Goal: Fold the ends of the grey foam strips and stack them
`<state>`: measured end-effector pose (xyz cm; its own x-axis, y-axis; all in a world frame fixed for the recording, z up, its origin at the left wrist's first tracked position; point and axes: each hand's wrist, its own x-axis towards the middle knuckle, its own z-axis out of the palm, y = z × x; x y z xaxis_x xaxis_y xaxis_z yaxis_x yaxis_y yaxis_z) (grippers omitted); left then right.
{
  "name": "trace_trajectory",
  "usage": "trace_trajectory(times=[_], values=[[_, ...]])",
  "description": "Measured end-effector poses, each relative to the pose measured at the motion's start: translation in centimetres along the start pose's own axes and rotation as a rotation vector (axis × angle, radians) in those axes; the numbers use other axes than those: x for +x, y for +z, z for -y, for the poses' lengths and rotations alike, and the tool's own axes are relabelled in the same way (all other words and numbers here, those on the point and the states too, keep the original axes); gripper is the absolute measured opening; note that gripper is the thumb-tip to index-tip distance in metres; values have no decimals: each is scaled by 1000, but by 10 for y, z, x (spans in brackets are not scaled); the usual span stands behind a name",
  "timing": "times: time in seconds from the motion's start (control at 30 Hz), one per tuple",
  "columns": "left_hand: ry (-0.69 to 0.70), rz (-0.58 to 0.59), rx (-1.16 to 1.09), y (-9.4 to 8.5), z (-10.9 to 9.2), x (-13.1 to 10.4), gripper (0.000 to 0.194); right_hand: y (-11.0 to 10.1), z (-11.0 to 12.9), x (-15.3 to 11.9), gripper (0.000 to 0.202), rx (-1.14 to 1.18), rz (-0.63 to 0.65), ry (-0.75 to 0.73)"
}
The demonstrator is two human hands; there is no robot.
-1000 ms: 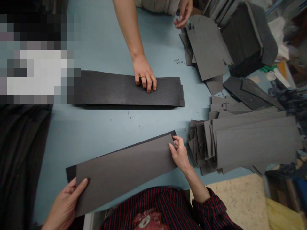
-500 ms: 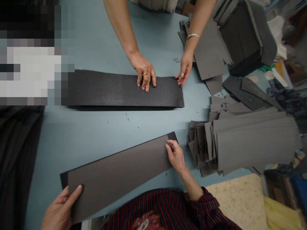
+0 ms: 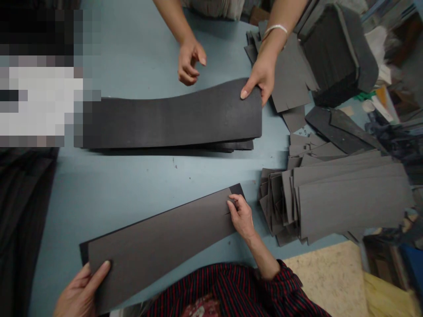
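A long grey panel [image 3: 158, 246] lies slantwise in front of me, over a darker sheet [image 3: 83, 254] whose ends and far edge peek out. My left hand [image 3: 81, 288] grips the near left end, thumb on top and fingers underneath. At the far right end my right hand [image 3: 242, 215] has its thumb and curled fingers on the grey panel, near small slits. Across the table, a co-worker's hand [image 3: 261, 79] lifts the right end of a dark strip [image 3: 172, 121] from other dark strips. The co-worker's other hand [image 3: 191, 61] hovers above it, fingers curled.
Loose grey panels [image 3: 350, 202] are heaped on the right of the blue table [image 3: 139, 182]. Behind them stand a bundle of dark sheets [image 3: 337, 53] and more grey pieces [image 3: 287, 83]. Dark material [image 3: 24, 220] hangs at the left edge. A pixelated patch hides the upper left.
The co-worker has raised the right end of the dark strip and lifted the other hand off it. My hands and the grey panel have shifted very slightly left and down in view.
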<state>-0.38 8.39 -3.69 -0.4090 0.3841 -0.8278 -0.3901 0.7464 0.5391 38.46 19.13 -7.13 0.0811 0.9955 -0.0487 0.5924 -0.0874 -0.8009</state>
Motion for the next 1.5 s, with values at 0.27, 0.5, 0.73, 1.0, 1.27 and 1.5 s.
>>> trace_trajectory(times=[0.27,0.5,0.73,1.0,1.27,1.5], values=[[13,17,-9,-4,6,5,70,0,1,1,23,7,-2,17],[20,18,6,-2,6,7,73,0,2,3,22,18,3,33],[-2,-3,-11,12,-8,-4,81,1,1,4,22,4,6,38],[-9,20,-43,14,-9,-8,70,1,1,5,24,-38,18,34],[56,55,-88,11,-4,-5,67,3,0,6,26,-55,21,34],[73,69,-88,9,-5,-7,64,4,-1,6,27,-42,23,47]])
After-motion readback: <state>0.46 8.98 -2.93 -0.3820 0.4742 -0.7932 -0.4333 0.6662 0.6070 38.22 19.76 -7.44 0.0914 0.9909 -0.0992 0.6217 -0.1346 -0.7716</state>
